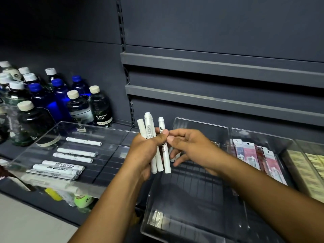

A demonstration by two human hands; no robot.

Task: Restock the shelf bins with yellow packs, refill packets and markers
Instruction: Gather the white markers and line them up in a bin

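Far left, on the dark shelf (108, 55): a crowd of drink bottles (75, 102), white and blue caps, standing upright against the back panel, apart from the stationery.

Just right of them: a clear tray (112, 135), tilted and resting partly over the shelf edge, probably the supply tray, set within easy reach. Loose white markers (75, 152) lying flat inside it, most pointing the same way, several crowded toward its near left corner.

At centre: left hand (145, 155) clenched around a bundle of white markers (158, 146), held nearly upright, caps up, fanned a little at the top. Likely gathered this way so the ends line up before going into a bin together.

Touching it: right hand (189, 148), thumb and forefinger pinching at the bundle near the left thumb, other fingers loose beneath. Seemingly straightening or drawing out a single marker; which one, hard to tell.

Directly below and behind both hands: an open clear bin (196, 199), almost bare, likely the markers' destination, though a few white pieces show behind the right fingers.

Next right: a second clear bin (287, 142) with pink and red refill packets (252, 156) leaning in a row, already stocked.

Far right edge: pale yellowish packs (308, 169) stacked in another bin, partly cut off.
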